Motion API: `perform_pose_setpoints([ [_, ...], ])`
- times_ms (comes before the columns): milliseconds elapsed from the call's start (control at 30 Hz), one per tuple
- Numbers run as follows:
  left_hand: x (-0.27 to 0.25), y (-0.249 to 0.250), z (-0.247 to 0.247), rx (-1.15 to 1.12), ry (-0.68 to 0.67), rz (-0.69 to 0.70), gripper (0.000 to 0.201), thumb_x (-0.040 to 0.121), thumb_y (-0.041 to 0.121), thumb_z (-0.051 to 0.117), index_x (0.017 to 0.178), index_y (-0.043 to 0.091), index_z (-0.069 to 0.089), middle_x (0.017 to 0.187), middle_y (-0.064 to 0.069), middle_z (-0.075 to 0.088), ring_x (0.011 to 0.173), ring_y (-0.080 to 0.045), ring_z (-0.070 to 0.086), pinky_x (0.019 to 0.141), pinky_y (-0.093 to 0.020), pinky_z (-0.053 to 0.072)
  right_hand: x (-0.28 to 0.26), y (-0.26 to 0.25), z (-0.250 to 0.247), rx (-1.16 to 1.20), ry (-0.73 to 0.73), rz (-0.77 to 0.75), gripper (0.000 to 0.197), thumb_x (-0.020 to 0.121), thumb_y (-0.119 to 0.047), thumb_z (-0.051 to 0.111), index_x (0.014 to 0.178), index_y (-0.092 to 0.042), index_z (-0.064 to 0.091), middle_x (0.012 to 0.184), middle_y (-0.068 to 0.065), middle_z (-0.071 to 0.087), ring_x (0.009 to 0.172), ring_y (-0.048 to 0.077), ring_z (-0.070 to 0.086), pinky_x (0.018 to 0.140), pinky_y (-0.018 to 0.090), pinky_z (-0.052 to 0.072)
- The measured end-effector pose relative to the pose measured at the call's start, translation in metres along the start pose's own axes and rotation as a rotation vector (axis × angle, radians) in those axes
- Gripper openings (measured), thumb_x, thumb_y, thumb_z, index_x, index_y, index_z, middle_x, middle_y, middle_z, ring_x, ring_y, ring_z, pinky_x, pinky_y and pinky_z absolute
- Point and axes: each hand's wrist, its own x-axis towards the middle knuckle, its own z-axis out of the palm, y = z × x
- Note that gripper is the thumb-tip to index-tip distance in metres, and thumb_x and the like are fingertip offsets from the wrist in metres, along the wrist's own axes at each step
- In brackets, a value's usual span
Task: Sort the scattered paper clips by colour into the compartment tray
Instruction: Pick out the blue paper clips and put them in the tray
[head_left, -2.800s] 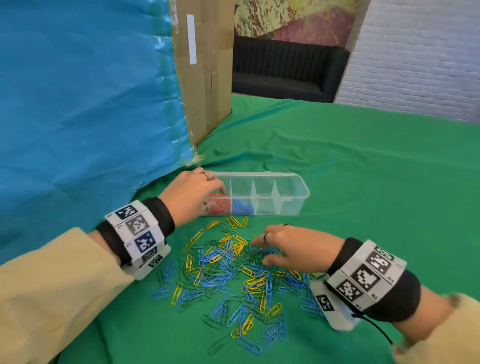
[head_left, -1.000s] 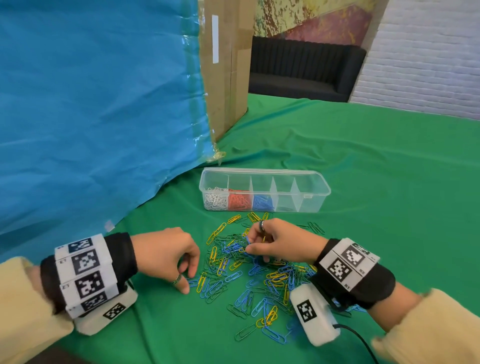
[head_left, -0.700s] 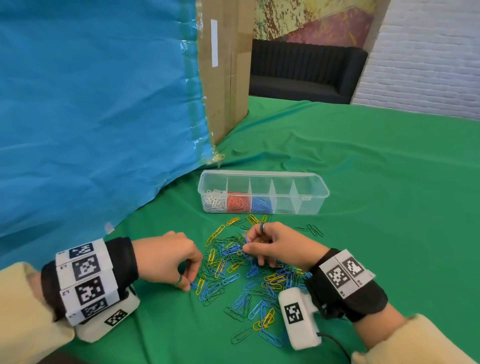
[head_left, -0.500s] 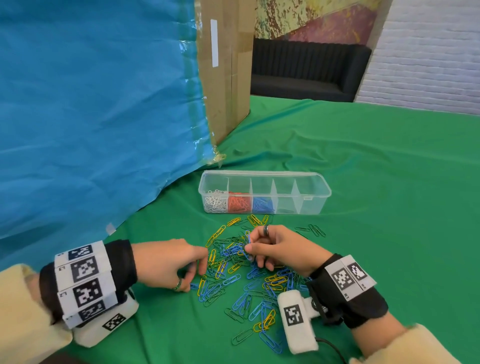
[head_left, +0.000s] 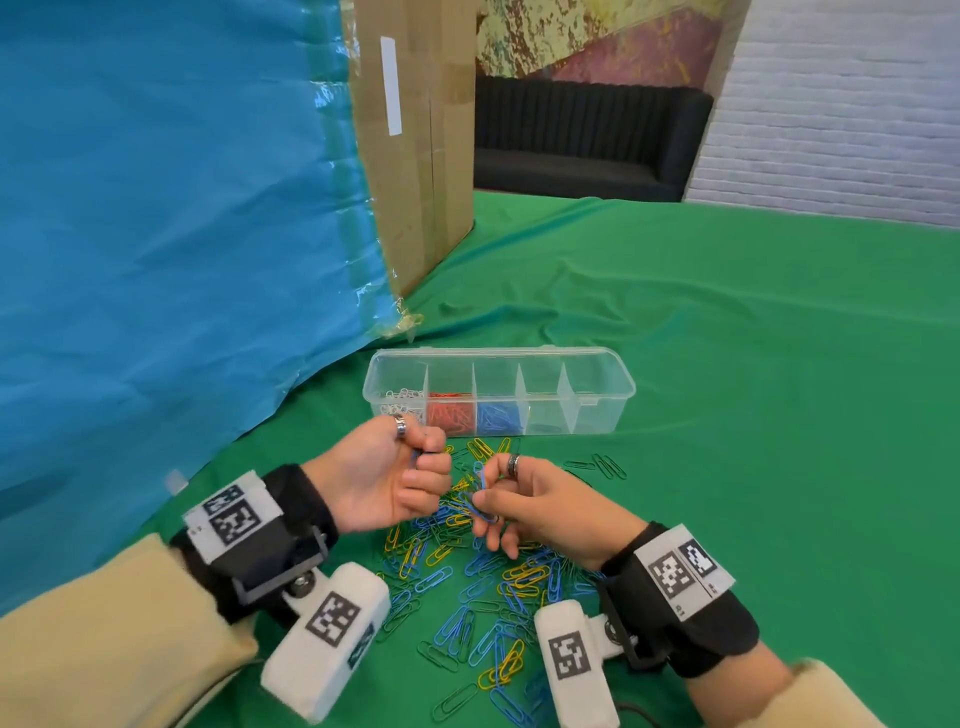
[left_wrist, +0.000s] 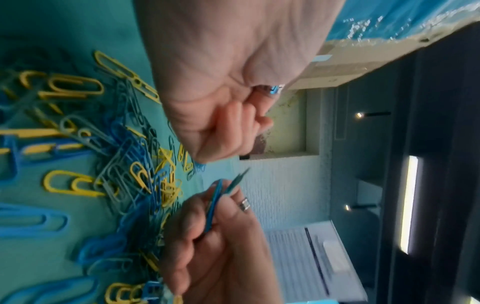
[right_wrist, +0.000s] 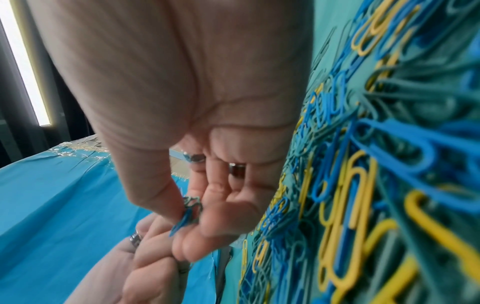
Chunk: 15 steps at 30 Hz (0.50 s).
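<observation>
A clear compartment tray (head_left: 597, 387) lies on the green cloth, with white clips in its leftmost cell, red clips (head_left: 449, 415) in the second and blue clips (head_left: 498, 418) in the third. In front of it lies a loose pile of blue, yellow and green paper clips (head_left: 467, 587). My left hand (head_left: 428, 462) is raised above the pile's far edge, fingers curled round a blue clip (head_left: 414, 458) of which only a sliver shows. My right hand (head_left: 485, 501), just beside it, pinches a small bunch of blue clips (right_wrist: 185, 216) between thumb and fingers, also seen in the left wrist view (left_wrist: 213, 205).
A blue sheet (head_left: 156, 208) over a tall cardboard box (head_left: 415, 130) rises close on the left, behind the tray. Green cloth (head_left: 779, 415) stretches to the right and far side. A few green clips (head_left: 605, 465) lie apart, right of the pile.
Both hands have lifted off the pile and come together above it. The left hand moved right and up, now curled on a blue clip; the right hand holds up blue clips.
</observation>
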Motion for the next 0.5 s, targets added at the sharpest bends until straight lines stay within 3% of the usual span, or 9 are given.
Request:
perform_pose_setpoints([
  [100,0.003,-0.008,0.013,0.488,0.184,0.161,0.022,0.093,0.015,0.040,0.073,0.014,0.048,0.051,0.006,0.023,0.038,-0.006,0.018,0.037,-0.015,0.013,0.001,0.002,0.000,-0.032,0.026,-0.004,0.016,0.093,-0.003,0.052,0.085,-0.012,0.042,0.058,-0.001,0.061,0.048,0.011,0.056,0.042,0.018,0.044],
  [200,0.002,-0.014,0.017,1.015,0.240,0.339,0.018,0.088,0.028,0.061,0.076,0.017,0.055,0.056,0.001,0.034,0.046,-0.010,0.025,0.045,-0.021,0.021,0.000,0.002,-0.001,-0.080,0.040,-0.014,0.011,0.093,-0.003,0.052,0.090,-0.008,0.043,0.058,-0.002,0.060,0.049,0.010,0.056,0.043,0.017,0.044],
  [367,-0.002,-0.015,0.010,1.145,0.238,0.376,0.016,0.085,0.026,0.066,0.077,0.017,0.055,0.065,-0.006,0.046,0.062,-0.014,0.038,0.064,-0.028,0.030,-0.002,0.003,0.000,-0.086,0.040,-0.010,0.014,0.094,-0.003,0.049,0.087,-0.012,0.041,0.060,-0.002,0.059,0.050,0.010,0.057,0.043,0.017,0.043],
  [433,-0.004,-0.015,0.008,1.199,0.254,0.361,0.018,0.084,0.031,0.066,0.077,0.019,0.055,0.063,-0.002,0.046,0.059,-0.013,0.038,0.060,-0.027,0.031,-0.002,0.003,0.000,-0.067,0.046,-0.008,0.015,0.094,-0.001,0.049,0.088,-0.012,0.040,0.060,0.000,0.058,0.049,0.010,0.057,0.042,0.017,0.043],
  [500,-0.006,-0.015,0.007,1.269,0.246,0.312,0.021,0.083,0.035,0.066,0.074,0.021,0.054,0.054,0.005,0.038,0.050,-0.011,0.029,0.052,-0.027,0.023,-0.002,0.003,0.001,-0.074,0.054,-0.009,0.015,0.093,-0.001,0.050,0.088,-0.012,0.041,0.061,0.001,0.058,0.050,0.011,0.058,0.042,0.018,0.043],
])
